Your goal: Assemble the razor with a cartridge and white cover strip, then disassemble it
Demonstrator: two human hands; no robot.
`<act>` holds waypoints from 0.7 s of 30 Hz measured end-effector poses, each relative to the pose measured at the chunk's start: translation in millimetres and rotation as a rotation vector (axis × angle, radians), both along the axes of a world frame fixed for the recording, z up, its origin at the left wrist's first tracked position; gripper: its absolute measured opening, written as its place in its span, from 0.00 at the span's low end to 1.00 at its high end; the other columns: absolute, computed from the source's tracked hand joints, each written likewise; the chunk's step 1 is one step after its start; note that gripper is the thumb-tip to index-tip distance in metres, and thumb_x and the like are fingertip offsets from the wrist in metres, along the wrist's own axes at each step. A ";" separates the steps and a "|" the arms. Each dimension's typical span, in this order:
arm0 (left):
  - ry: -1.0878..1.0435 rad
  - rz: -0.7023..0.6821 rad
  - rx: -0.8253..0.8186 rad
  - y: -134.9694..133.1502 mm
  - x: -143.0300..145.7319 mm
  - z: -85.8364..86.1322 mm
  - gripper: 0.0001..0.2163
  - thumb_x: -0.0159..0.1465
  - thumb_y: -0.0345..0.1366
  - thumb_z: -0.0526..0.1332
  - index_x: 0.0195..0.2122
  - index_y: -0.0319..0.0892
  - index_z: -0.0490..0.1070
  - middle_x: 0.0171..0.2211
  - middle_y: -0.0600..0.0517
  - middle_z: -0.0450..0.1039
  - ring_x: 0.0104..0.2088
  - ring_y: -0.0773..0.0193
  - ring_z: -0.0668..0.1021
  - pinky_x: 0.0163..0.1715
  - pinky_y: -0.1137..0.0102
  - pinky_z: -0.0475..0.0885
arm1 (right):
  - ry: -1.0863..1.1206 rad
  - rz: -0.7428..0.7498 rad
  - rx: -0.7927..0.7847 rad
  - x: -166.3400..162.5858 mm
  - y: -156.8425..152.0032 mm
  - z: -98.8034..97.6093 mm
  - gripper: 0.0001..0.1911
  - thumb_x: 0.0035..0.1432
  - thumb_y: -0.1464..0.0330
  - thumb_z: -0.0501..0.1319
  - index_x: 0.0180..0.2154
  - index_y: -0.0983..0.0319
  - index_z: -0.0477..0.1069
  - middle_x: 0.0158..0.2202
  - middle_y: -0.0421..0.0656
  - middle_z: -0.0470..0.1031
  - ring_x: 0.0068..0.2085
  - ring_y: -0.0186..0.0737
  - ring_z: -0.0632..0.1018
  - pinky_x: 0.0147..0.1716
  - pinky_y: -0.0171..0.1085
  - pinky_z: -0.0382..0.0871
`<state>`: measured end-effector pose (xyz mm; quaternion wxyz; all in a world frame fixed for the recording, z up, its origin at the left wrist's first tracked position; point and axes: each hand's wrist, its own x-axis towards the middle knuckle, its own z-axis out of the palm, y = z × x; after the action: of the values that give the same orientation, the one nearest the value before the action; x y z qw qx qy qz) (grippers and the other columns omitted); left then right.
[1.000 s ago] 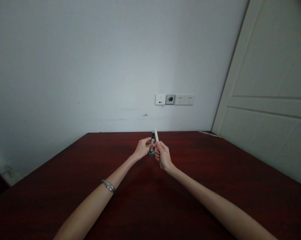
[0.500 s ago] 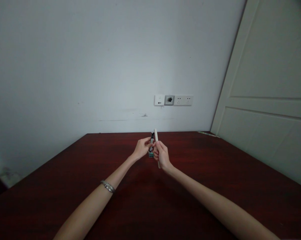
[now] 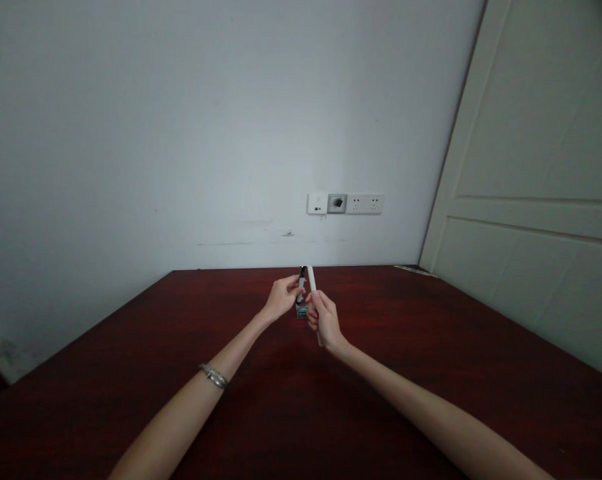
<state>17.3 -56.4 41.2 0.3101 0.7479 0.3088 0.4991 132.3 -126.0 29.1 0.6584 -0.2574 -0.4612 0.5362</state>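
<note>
Both my arms reach out over a dark red wooden table [image 3: 291, 413]. My left hand [image 3: 282, 298] is closed on a small dark object with a greenish base [image 3: 301, 301], held upright just above the table. My right hand [image 3: 322, 320] is wrapped round a slim white stick-like item [image 3: 311, 278] that points up and touches the dark object near its top. The two hands meet at the table's far middle. A metal bracelet [image 3: 213, 375] sits on my left wrist.
A white wall stands behind the table with a row of sockets and a switch [image 3: 345, 203]. A cream panelled door [image 3: 541, 200] is at the right. A thin pale strip [image 3: 413, 270] lies at the table's far right corner.
The hands and the two items stay together in nearly the same grip. The view has tipped slightly, so everything sits a little lower in the picture.
</note>
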 end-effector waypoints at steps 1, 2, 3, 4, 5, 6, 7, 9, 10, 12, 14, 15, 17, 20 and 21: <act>0.002 0.003 -0.001 0.4 -0.2 -0.5 0.10 0.53 0.28 0.58 0.37 0.35 0.72 0.31 0.49 0.76 0.30 0.64 0.76 0.33 0.72 0.70 | 0.012 -0.003 0.004 0.3 0.2 1.7 0.18 0.50 0.52 0.59 0.27 0.61 0.61 0.14 0.28 0.48 0.14 0.22 0.48 0.10 0.24 0.40; 0.009 0.007 0.003 0.4 -0.4 -1.0 0.10 0.53 0.28 0.58 0.37 0.35 0.72 0.31 0.49 0.75 0.30 0.64 0.76 0.32 0.72 0.70 | 0.026 -0.014 0.012 0.5 0.9 4.3 0.19 0.50 0.52 0.59 0.27 0.61 0.61 0.14 0.28 0.48 0.14 0.22 0.48 0.10 0.24 0.39; 0.021 0.009 0.010 0.1 -0.5 -1.5 0.10 0.53 0.28 0.58 0.37 0.35 0.72 0.30 0.49 0.75 0.30 0.64 0.76 0.32 0.73 0.70 | 0.038 -0.027 0.023 0.5 2.0 7.0 0.19 0.49 0.52 0.59 0.27 0.61 0.61 0.14 0.28 0.48 0.14 0.22 0.48 0.10 0.24 0.39; 0.033 0.009 0.018 -0.4 -0.5 -1.7 0.09 0.54 0.28 0.58 0.36 0.35 0.72 0.30 0.49 0.75 0.30 0.64 0.76 0.32 0.73 0.70 | 0.044 -0.039 0.031 0.4 3.2 8.9 0.19 0.49 0.52 0.59 0.27 0.61 0.60 0.14 0.28 0.48 0.14 0.22 0.48 0.10 0.24 0.39; 0.042 0.006 0.027 -1.1 -0.2 -1.7 0.09 0.54 0.28 0.58 0.36 0.35 0.72 0.30 0.50 0.75 0.31 0.64 0.76 0.32 0.73 0.70 | 0.043 -0.046 0.033 0.0 4.2 9.2 0.19 0.48 0.51 0.59 0.27 0.61 0.60 0.14 0.28 0.48 0.14 0.22 0.48 0.10 0.24 0.39; 0.046 0.001 0.032 -1.8 0.2 -1.3 0.09 0.54 0.28 0.58 0.36 0.35 0.73 0.31 0.49 0.75 0.31 0.65 0.76 0.33 0.73 0.70 | 0.034 -0.048 0.030 -0.6 4.9 7.4 0.20 0.48 0.51 0.59 0.27 0.61 0.60 0.14 0.28 0.48 0.14 0.22 0.48 0.10 0.24 0.39; 0.045 0.001 0.031 -2.4 0.7 -0.5 0.10 0.54 0.27 0.57 0.37 0.35 0.73 0.31 0.49 0.75 0.31 0.65 0.75 0.33 0.73 0.70 | 0.016 -0.042 0.021 -1.4 5.0 3.6 0.20 0.49 0.51 0.59 0.27 0.61 0.60 0.14 0.28 0.49 0.14 0.22 0.48 0.10 0.24 0.39; 0.032 0.016 0.019 -3.3 1.9 1.9 0.11 0.54 0.26 0.57 0.37 0.35 0.73 0.32 0.49 0.75 0.30 0.66 0.75 0.32 0.74 0.70 | -0.037 -0.017 -0.003 -3.5 3.5 -7.9 0.20 0.50 0.51 0.58 0.27 0.61 0.61 0.14 0.29 0.49 0.14 0.22 0.49 0.10 0.24 0.40; 0.024 0.026 0.012 -3.6 2.3 3.4 0.11 0.53 0.26 0.57 0.38 0.35 0.73 0.32 0.49 0.75 0.30 0.66 0.75 0.32 0.74 0.70 | -0.064 -0.002 -0.010 -4.4 2.3 -13.6 0.19 0.50 0.51 0.58 0.27 0.61 0.61 0.14 0.29 0.49 0.14 0.22 0.49 0.10 0.24 0.40; 0.008 0.035 0.005 -4.1 2.5 6.0 0.12 0.53 0.26 0.57 0.38 0.36 0.73 0.32 0.49 0.76 0.30 0.66 0.76 0.32 0.74 0.69 | -0.084 0.006 -0.004 -5.8 0.3 -19.8 0.19 0.51 0.52 0.57 0.27 0.61 0.61 0.14 0.29 0.50 0.14 0.23 0.50 0.11 0.24 0.41; 0.005 0.027 0.015 -4.6 1.9 7.4 0.11 0.53 0.26 0.57 0.37 0.36 0.73 0.32 0.50 0.76 0.30 0.66 0.76 0.32 0.75 0.69 | -0.066 -0.005 0.027 -6.3 0.3 -16.0 0.18 0.52 0.52 0.57 0.27 0.61 0.61 0.14 0.29 0.49 0.14 0.23 0.50 0.11 0.24 0.41; 0.011 0.023 0.022 -4.9 1.3 7.4 0.10 0.53 0.27 0.58 0.36 0.35 0.73 0.31 0.50 0.75 0.30 0.66 0.75 0.31 0.75 0.69 | -0.051 -0.012 0.049 -6.2 1.2 -11.1 0.18 0.52 0.52 0.57 0.27 0.61 0.61 0.14 0.29 0.49 0.14 0.23 0.49 0.11 0.24 0.40; 0.033 0.024 0.038 -5.0 0.2 6.5 0.08 0.54 0.29 0.58 0.34 0.35 0.73 0.28 0.50 0.75 0.28 0.66 0.74 0.29 0.75 0.68 | -0.029 -0.017 0.088 -6.0 4.1 0.0 0.18 0.52 0.52 0.57 0.27 0.61 0.61 0.14 0.29 0.49 0.14 0.23 0.49 0.11 0.25 0.41; 0.057 0.037 0.066 -4.2 -0.5 4.3 0.07 0.55 0.31 0.58 0.32 0.34 0.73 0.26 0.51 0.74 0.26 0.67 0.73 0.27 0.75 0.67 | -0.019 -0.018 0.088 -7.2 6.4 6.5 0.18 0.52 0.52 0.57 0.27 0.61 0.60 0.14 0.29 0.50 0.14 0.22 0.49 0.11 0.25 0.41; 0.057 0.042 0.070 -3.8 -0.4 3.9 0.07 0.55 0.30 0.58 0.32 0.34 0.73 0.26 0.51 0.73 0.26 0.67 0.73 0.27 0.75 0.67 | -0.022 -0.019 0.073 -8.1 5.8 4.4 0.18 0.52 0.52 0.57 0.27 0.61 0.60 0.14 0.29 0.49 0.14 0.23 0.49 0.11 0.25 0.41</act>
<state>16.9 -60.1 45.2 0.2645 0.7657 0.3155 0.4942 124.2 -120.1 33.5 0.6673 -0.2433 -0.4854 0.5098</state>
